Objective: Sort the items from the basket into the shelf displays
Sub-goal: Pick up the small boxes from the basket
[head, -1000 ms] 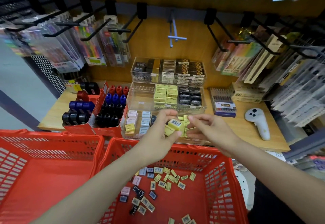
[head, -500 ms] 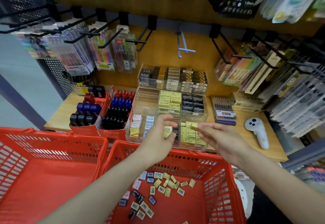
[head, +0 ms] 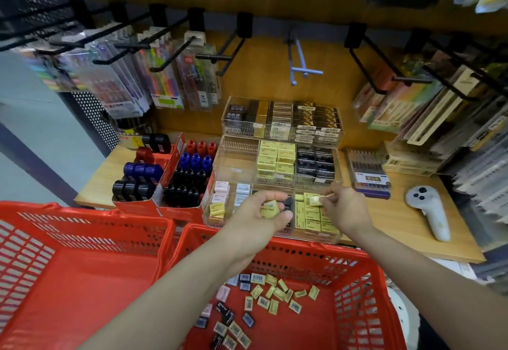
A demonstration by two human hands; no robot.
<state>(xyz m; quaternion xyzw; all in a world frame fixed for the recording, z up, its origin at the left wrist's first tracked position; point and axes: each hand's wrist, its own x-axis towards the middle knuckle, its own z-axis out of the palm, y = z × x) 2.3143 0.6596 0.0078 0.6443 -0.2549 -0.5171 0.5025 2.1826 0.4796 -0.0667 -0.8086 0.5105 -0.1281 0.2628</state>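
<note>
Change since earlier frame: the right hand (head: 345,210) has come down from above the clear front tray (head: 324,235) to its right compartment; the left hand (head: 261,216) has lowered a little over the same tray.
Right hand: fingers pinch one small yellow eraser (head: 315,200), held just over the yellow stack in the tray's right compartment.
Left hand: fingers curled round a few yellow erasers (head: 270,209) in the palm, over the tray's middle, where black packs show beneath.
Clear front tray: near edge of the wooden shelf (head: 398,223); pink and white erasers with yellow ones at left, black in the middle, yellow at right.
Middle clear tray (head: 242,162): behind the front one; left section bare, then yellow boxes, then black boxes.
Far clear tray (head: 283,118): black and gold packs in rows.
Right red basket (head: 365,294): near centre; loose yellow, black, pink and barcode-labelled erasers scattered on its floor.
Left red basket (head: 82,267): beside it, touching at the rim; only its bare floor shows.
Red cardboard boxes (head: 162,198): left of the trays; black, blue and red items in rows.
White controller (head: 430,212): lies on the shelf, right, well apart from the hands.
</note>
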